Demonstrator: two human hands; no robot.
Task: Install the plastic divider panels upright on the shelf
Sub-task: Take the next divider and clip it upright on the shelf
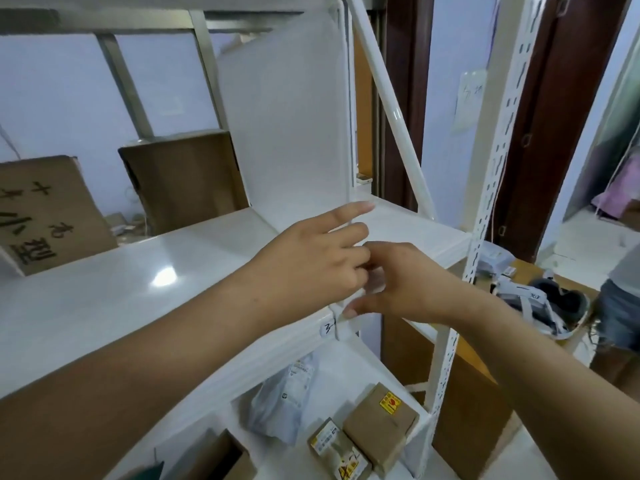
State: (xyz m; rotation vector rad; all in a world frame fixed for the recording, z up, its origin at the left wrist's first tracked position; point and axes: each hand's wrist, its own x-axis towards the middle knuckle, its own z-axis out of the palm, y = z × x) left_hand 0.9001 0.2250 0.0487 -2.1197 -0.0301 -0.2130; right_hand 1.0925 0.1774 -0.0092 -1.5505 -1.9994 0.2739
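Seating the divider panel (287, 126) plumb on the shelf (121, 289) called for steady pressure at its six-o'clock edge, where left hand (311, 261) and right hand (408, 282) curled, grasp unclear.

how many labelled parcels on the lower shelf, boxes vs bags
labelled cardboard boxes: 2
grey plastic mailer bag: 1
total: 3
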